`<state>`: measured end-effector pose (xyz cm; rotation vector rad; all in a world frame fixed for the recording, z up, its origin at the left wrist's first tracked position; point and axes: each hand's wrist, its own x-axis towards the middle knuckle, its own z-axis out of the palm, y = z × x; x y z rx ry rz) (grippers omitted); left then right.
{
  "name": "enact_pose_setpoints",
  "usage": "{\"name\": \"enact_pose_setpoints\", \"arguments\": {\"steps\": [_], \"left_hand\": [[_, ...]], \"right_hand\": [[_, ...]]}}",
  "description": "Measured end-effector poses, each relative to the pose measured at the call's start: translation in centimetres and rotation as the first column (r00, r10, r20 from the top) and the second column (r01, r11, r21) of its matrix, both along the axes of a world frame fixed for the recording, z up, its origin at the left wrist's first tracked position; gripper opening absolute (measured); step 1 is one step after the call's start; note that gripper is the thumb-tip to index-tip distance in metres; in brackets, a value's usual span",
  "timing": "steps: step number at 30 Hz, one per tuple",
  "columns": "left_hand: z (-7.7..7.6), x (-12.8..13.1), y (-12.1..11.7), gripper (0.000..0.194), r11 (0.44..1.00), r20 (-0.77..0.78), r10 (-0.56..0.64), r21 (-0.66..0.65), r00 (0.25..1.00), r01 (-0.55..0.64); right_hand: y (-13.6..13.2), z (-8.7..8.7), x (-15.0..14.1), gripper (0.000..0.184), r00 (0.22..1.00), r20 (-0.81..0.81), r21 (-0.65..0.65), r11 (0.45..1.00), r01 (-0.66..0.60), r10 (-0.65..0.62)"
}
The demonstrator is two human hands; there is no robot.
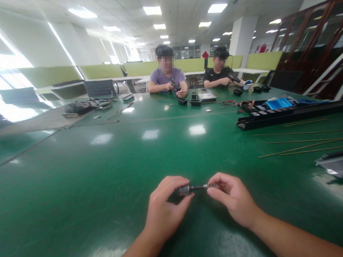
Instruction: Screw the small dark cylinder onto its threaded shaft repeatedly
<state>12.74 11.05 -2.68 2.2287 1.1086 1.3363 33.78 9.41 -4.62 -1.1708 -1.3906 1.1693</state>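
My left hand [169,205] grips the thick dark cylinder end of a small metal tool with a thin shaft [197,187], between thumb and fingers. The tool lies level, low over the green tabletop [132,157]. Its other end, which looks silvery and ridged like a drill bit, is pinched by my right hand [232,198]. The fingertips hide part of this ridged end, so its exact kind is unclear.
Thin brass-coloured rods [304,140] and a black channel [297,115] with a blue packet [279,103] lie at right. Across the table sit two people holding power tools, near black trays [195,102]. Tangled parts [84,106] lie at far left.
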Motion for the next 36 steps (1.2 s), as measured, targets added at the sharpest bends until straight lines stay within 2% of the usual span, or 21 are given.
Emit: {"name": "enact_pose_setpoints", "arguments": {"steps": [36], "left_hand": [[-0.17, -0.18, -0.06, 0.02, 0.999, -0.003, 0.026, -0.023, 1.0, -0.026]], "right_hand": [[0.07, -0.19, 0.12, 0.02, 0.999, -0.035, -0.011, 1.0, 0.011, -0.011]]}}
